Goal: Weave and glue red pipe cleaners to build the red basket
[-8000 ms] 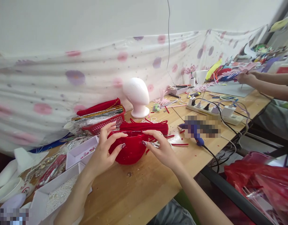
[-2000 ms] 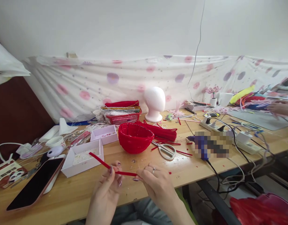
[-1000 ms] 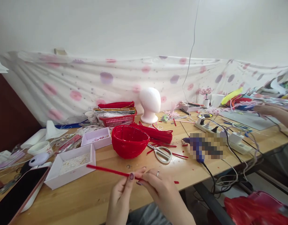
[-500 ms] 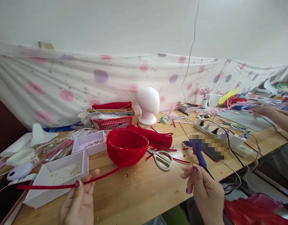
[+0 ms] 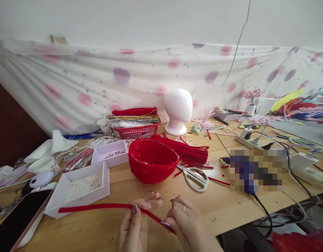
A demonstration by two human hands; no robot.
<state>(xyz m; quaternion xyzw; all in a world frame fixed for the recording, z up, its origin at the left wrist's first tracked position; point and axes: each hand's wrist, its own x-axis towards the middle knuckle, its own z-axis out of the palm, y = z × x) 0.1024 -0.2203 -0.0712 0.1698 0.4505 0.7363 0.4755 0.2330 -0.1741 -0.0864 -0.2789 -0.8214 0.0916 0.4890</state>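
Observation:
A fuzzy red pipe cleaner (image 5: pixel 98 207) stretches across both hands at the front of the table. My left hand (image 5: pixel 136 222) pinches it near its middle between thumb and index finger, the other fingers loosely curled. At its right end, my right hand (image 5: pixel 187 224), with a ring on one finger, grips it. Just beyond the hands sits a red bowl-shaped form (image 5: pixel 153 166) covered in the same fuzzy material. Scissors (image 5: pixel 196 178) with pale handles lie right of the bowl. Behind them is a bundle of red pipe cleaners (image 5: pixel 192 152).
White trays of clear beads (image 5: pixel 84 185) and coloured gems (image 5: pixel 112 154) stand on the left beside a phone (image 5: pixel 22 217). A white foam head (image 5: pixel 178 108) and red basket (image 5: pixel 139 132) are at the back. A blue glue gun (image 5: pixel 246 175), partly blurred, and power strip (image 5: pixel 305 173) lie right.
My right hand has moved left and now grips the pipe cleaner's right end. My left hand has shifted right with the strip. The view has turned, and the co-worker's arms at right have mostly left it.

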